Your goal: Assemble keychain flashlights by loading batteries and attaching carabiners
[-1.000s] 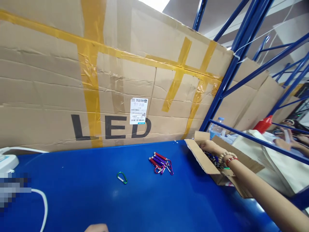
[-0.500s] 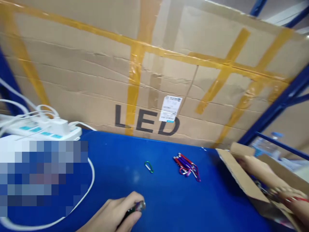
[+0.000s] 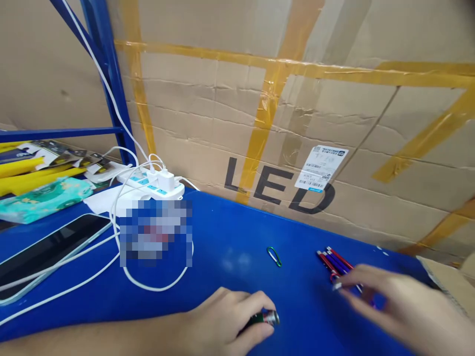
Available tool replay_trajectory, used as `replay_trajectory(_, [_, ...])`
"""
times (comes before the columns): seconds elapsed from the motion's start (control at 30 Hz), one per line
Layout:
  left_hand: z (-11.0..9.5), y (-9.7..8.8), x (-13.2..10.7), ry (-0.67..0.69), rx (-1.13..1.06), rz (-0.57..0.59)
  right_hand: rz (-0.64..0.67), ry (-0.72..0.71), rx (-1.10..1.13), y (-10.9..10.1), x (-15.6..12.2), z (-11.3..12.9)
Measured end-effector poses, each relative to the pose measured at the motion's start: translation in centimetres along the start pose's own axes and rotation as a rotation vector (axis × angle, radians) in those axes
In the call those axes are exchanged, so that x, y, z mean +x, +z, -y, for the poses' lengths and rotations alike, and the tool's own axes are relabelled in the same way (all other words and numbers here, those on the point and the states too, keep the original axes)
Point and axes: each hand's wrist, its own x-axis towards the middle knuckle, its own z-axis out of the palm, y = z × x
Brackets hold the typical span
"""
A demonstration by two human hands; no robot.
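The writing that reads most easily is the black lettering "LED" [image 3: 270, 185], printed large on the cardboard panel [image 3: 208, 123] that fills the back of the view, from the upper left to the right edge. A white shipping label [image 3: 321, 168] is stuck partly over the D; it carries barcodes, a dark logo at its upper right corner and a light blue strip along its bottom edge, but its print is too small to make out. Yellow packing tape [image 3: 264, 109] crosses the panel.

At bottom centre the left hand [image 3: 237, 319] has its fingers curled round a dark green metal tube [image 3: 256, 320], whose ribbed silver end pokes out between thumb and forefinger; any marking on it is unreadable. At lower right the right hand [image 3: 401, 304], blurred, pinches a small silvery piece [image 3: 337, 286] between thumb and fingertip, just in front of a bunch of slim red and purple metal tubes [image 3: 336, 259] lying on the blue tabletop [image 3: 226, 242]. Between the two hands and farther back lies a green carabiner [image 3: 273, 257] with a silver gate.

On the left of the frame are a white power strip [image 3: 176, 191] with light blue socket panels, a dark-screened phone [image 3: 55, 252], a teal patterned soft pack [image 3: 48, 198] and yellow packages [image 3: 22, 173] with dark header cards, their print illegible.
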Motion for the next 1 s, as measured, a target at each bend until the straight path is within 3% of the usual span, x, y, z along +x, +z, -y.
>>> replay_trajectory(0.03, [0.0, 0.0, 0.0, 0.001, 0.012, 0.015, 0.207, -0.044, 0.061, 0.3, 1.9, 1.9])
replay_trajectory(0.07, [-0.1, -0.1, 0.1, 0.0, 0.027, 0.031, 0.278, -0.037, 0.109, 0.7, 3.5, 3.7])
replay_trajectory(0.1, [-0.1, -0.2, 0.1, -0.002, 0.042, 0.044, 0.32, -0.03, 0.16, 1.2, 4.7, 5.3])
replay_trajectory(0.2, [0.0, -0.4, 0.3, 0.01, 0.07, 0.059, 0.278, -0.032, 0.16, 3.0, 6.4, 8.3])
replay_trajectory(0.5, [0.9, 0.2, 0.0, 0.187, 0.222, -0.044, 0.037, -0.19, 0.058, 5.2, 5.9, 8.8])
replay_trajectory(0.67, [1.0, 0.5, -0.2, 0.082, 0.108, -0.048, -0.025, -0.175, -0.087, 5.4, 5.2, 9.9])
replay_trajectory(0.83, [1.2, 0.9, 0.0, -0.025, -0.127, -0.161, -0.002, -0.127, 0.002, 5.2, 5.2, 10.2])
replay_trajectory(1.0, [1.1, 0.8, 0.2, -0.078, -0.266, -0.173, 0.02, -0.095, 0.116, 5.4, 5.1, 10.1])
